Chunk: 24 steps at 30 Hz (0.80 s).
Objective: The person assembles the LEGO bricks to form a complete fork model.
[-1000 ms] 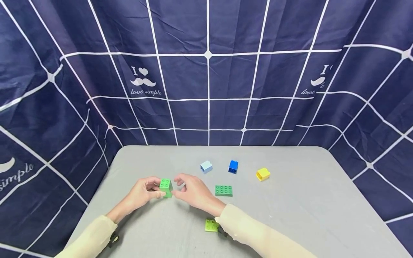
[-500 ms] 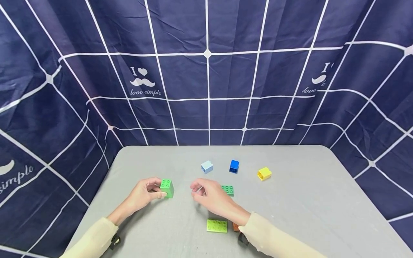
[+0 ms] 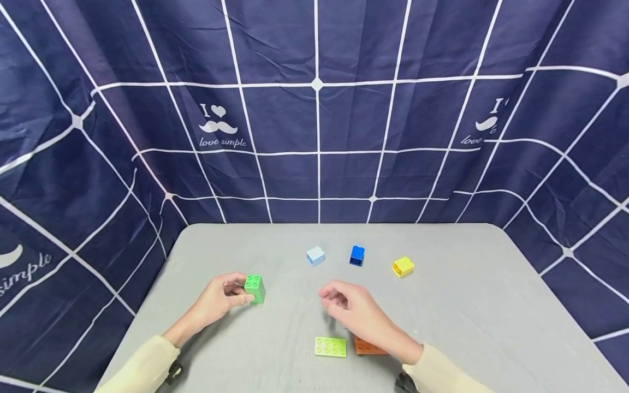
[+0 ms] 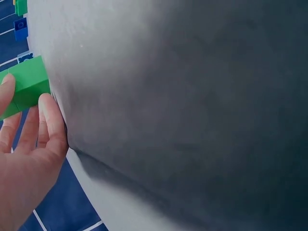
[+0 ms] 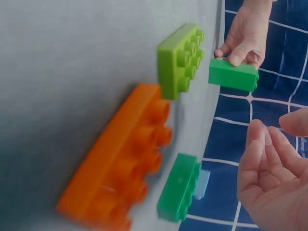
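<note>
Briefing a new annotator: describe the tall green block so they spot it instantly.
Start at the grey table and go to its left part in the head view. There the left hand's grip holds the green block. It is upright and tall with four studs on top, unlike the low, eight-stud lime brick.

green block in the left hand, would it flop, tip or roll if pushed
The green block likely stays stiff, given its crisp, straight edges. Standing taller than wide, it might tip if pushed high up. Flat sides make rolling unlikely.
</note>
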Available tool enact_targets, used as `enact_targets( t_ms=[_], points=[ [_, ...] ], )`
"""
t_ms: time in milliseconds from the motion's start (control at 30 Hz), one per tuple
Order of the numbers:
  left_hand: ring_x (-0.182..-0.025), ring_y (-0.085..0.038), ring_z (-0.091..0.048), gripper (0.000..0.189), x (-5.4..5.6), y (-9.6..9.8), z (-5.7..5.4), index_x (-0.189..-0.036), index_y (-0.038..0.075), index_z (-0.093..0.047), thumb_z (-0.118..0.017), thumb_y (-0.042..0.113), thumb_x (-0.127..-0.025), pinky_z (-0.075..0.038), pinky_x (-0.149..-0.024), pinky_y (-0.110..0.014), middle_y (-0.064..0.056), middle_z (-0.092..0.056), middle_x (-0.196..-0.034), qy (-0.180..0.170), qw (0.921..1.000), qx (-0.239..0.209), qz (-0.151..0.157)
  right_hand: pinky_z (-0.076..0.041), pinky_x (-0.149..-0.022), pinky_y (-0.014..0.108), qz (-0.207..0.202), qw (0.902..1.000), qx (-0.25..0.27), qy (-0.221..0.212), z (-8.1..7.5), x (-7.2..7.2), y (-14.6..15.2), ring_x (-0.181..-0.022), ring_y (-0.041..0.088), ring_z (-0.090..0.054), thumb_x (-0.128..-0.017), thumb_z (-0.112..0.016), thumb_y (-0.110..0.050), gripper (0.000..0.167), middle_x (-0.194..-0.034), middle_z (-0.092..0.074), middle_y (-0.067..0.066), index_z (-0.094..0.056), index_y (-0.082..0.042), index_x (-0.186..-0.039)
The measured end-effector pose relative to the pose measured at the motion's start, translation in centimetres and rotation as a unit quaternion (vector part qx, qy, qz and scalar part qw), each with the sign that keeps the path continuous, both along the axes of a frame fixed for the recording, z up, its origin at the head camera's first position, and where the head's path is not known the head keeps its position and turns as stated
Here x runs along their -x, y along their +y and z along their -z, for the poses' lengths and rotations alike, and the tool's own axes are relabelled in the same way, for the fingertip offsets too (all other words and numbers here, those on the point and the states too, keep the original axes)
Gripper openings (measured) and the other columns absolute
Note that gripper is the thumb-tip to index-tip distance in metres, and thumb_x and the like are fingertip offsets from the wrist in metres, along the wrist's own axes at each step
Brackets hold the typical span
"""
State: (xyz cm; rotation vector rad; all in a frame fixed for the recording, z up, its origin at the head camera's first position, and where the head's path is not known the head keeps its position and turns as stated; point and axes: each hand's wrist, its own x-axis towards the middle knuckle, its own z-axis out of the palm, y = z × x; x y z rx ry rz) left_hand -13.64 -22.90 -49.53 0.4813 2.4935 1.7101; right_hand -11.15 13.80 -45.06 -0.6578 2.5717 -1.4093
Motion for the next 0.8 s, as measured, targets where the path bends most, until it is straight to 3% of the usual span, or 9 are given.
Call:
enact_targets(
  t_ms=[300, 533, 800],
  points=[
    [-0.085, -0.017, -0.07, 0.033, -0.1, 0.1, 0.1, -0.122, -0.003, -0.074, -0.086, 0.001, -0.091, -0.055, -0.076, -0.027, -0.013, -0.077, -0.101, 0.008, 0.9998, 0.016, -0.009, -0.057, -0.08, 0.028, 0.007, 0.9998, 0.016, 0.009, 0.0, -1.4, 3.8, -0.09, 0.012, -0.064, -0.102, -0.069, -0.006, 0.014, -0.103, -0.075, 0.0, -0.076, -0.012, -0.112],
    [-0.085, -0.019, -0.07, 0.033, -0.2, 0.2, 0.0, -0.122, -0.004, -0.074, -0.086, 0.002, -0.091, -0.055, -0.076, -0.027, -0.011, -0.077, -0.1, 0.011, 0.9998, 0.011, -0.012, -0.057, -0.08, 0.027, 0.002, 0.9995, 0.03, -0.002, 0.8, -2.6, 5.4, -0.091, 0.012, -0.065, -0.1, -0.07, -0.004, 0.014, -0.106, -0.073, 0.005, -0.075, -0.007, -0.113],
    [-0.086, -0.02, -0.07, 0.034, -0.2, 0.2, 0.2, -0.122, -0.003, -0.073, -0.087, 0.002, -0.091, -0.054, -0.077, -0.027, -0.009, -0.076, -0.099, -0.001, 0.9998, 0.01, -0.015, -0.056, -0.085, 0.029, 0.02, 0.9994, -0.015, -0.022, 1.8, -3.4, 6.7, -0.095, 0.014, -0.065, -0.097, -0.081, -0.015, 0.02, -0.108, -0.07, -0.002, -0.075, -0.01, -0.115]
  ],
)
